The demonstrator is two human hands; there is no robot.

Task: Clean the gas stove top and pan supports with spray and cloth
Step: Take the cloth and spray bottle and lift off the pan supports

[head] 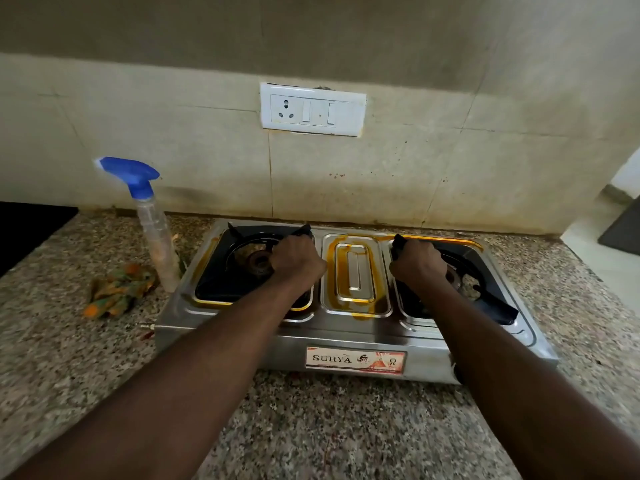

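A steel two-burner gas stove (346,332) sits on the granite counter, smeared with orange-yellow stains round its centre panel (355,271). My left hand (296,259) grips the right side of the left black pan support (235,237). My right hand (417,261) grips the left side of the right black pan support (491,303). A clear spray bottle (154,230) with a blue trigger head stands upright left of the stove. A crumpled green-and-orange cloth (117,289) lies on the counter beside the bottle.
A white socket and switch plate (312,109) is on the tiled wall behind the stove. A black surface (27,226) lies at the far left. The speckled granite counter (311,427) reaches to the near edge, and its right edge drops to the floor.
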